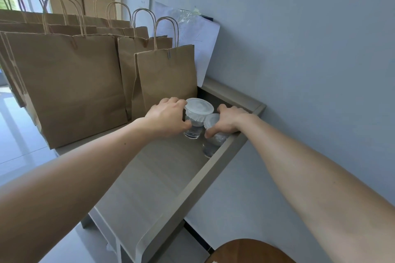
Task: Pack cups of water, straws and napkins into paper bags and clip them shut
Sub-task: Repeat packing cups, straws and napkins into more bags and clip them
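Two grips are clasping likely flimsy sidewalls beside clipped bag (166, 74): left grip (168, 117), farther cup (198, 106); right grip (229, 122), nearer cup (210, 147).

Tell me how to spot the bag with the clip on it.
Look at the row of brown paper bags standing on the grey table. Go to the smallest bag, nearest the wall, just behind the two cups. Only it shows a little grey clip on its top edge.

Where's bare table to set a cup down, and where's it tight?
Free: the near stretch of table, from the big bag to the raised right edge. Tight: the far corner, where left hand grips the far cup and right hand the near cup, beside the small bag.
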Available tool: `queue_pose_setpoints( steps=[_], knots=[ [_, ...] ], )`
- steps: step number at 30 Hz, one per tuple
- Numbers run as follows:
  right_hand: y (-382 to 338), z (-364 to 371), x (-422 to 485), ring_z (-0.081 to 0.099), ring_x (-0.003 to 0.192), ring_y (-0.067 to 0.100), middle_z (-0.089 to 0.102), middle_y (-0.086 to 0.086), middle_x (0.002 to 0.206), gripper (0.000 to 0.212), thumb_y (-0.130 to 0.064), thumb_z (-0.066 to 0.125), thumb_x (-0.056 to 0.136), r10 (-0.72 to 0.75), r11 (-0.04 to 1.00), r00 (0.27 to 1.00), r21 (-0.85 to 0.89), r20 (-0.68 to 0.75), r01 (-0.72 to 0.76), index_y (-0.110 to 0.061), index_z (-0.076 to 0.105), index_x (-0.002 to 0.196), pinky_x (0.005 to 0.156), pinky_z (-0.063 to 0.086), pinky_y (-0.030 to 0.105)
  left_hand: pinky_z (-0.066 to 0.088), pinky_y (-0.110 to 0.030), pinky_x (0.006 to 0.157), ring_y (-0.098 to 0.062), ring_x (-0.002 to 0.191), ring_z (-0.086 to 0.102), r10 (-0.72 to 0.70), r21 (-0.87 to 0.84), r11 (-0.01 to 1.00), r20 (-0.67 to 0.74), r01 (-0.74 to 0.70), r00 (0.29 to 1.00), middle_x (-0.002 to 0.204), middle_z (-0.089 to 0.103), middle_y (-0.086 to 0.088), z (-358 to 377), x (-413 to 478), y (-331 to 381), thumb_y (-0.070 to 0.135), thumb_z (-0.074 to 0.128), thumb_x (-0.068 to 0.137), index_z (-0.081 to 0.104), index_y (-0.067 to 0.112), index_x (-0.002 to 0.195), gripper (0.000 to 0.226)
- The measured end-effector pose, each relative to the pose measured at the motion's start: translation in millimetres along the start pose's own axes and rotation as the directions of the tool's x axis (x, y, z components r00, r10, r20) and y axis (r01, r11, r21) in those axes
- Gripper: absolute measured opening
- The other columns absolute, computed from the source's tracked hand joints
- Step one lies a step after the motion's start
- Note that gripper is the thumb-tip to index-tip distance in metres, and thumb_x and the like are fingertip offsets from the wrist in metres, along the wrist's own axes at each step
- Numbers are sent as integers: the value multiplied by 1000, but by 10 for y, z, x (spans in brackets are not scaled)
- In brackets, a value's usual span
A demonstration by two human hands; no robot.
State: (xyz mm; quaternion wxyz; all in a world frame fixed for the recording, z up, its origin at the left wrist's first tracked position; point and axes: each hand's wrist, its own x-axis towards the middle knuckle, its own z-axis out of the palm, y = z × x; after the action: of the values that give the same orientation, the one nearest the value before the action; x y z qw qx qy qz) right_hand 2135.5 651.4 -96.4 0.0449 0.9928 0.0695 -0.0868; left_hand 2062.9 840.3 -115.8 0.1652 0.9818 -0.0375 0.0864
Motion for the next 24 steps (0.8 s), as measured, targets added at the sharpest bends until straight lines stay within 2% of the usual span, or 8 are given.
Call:
queue_pose_setpoints(
  steps=[2,4,6,10,14,16,20,24],
  knots=[
    [-8,9,-45,51,113,29,49,9,129,111,-74,71,44,-32,997,999,71,-32,34,-28,36,139,78,46,38,39,-43,103,-25,135,36,3,-6,1000,-10,-3,1000,147,44,-3,-50,-2,23,44,55,90,39,21,146,63],
    [5,-55,-113,51,106,26,46,8,129,109,-72,73,43,-37,973,995,225,-93,58,-30,39,138,75,46,35,39,-43,103,-27,135,37,-11,-20,1000,-31,10,999,147,43,-4,-144,3,42,44,57,89,41,20,144,62],
    [67,-209,-215,50,107,23,45,7,132,107,-68,78,46,-19,924,982,373,-189,89,-30,39,139,80,44,33,39,-44,103,-29,136,36,-19,-27,999,-47,17,999,149,42,-6,-268,18,86,44,58,89,38,19,146,65],
    [406,-673,-551,49,120,26,41,5,131,101,-66,78,53,99,829,909,539,-405,150,-32,38,139,96,45,37,39,-46,100,-30,134,37,24,-28,999,-92,-27,995,148,42,-6,-467,58,356,41,58,88,41,19,144,63],
    [930,-987,-1057,43,123,22,33,-3,123,95,-62,78,57,213,741,845,645,-491,188,-34,37,138,100,46,43,39,-45,99,-30,135,36,139,-20,990,-105,-142,985,149,42,-5,-498,86,859,43,57,88,38,19,147,66],
    [1204,-985,-1315,42,122,21,32,-3,123,96,-60,79,59,255,750,831,644,-494,153,-33,36,140,99,46,43,38,-44,101,-29,137,35,190,-33,980,-100,-194,977,150,40,-4,-440,89,1159,43,57,87,35,21,148,68],
    [1755,-652,-1760,42,123,23,35,-1,129,103,-59,82,57,342,784,839,621,-424,-6,-32,33,143,98,46,43,36,-42,105,-26,140,33,299,-76,951,-39,-301,953,152,39,-2,-148,28,1814,44,59,87,32,23,150,72],
    [2276,-20,-2146,44,119,23,35,-1,128,103,-58,84,55,423,766,855,623,-300,-161,-32,34,142,84,44,34,37,-42,104,-26,139,33,398,-82,916,70,-392,915,151,39,-2,374,-157,2388,46,59,86,31,22,151,74]
  ],
)
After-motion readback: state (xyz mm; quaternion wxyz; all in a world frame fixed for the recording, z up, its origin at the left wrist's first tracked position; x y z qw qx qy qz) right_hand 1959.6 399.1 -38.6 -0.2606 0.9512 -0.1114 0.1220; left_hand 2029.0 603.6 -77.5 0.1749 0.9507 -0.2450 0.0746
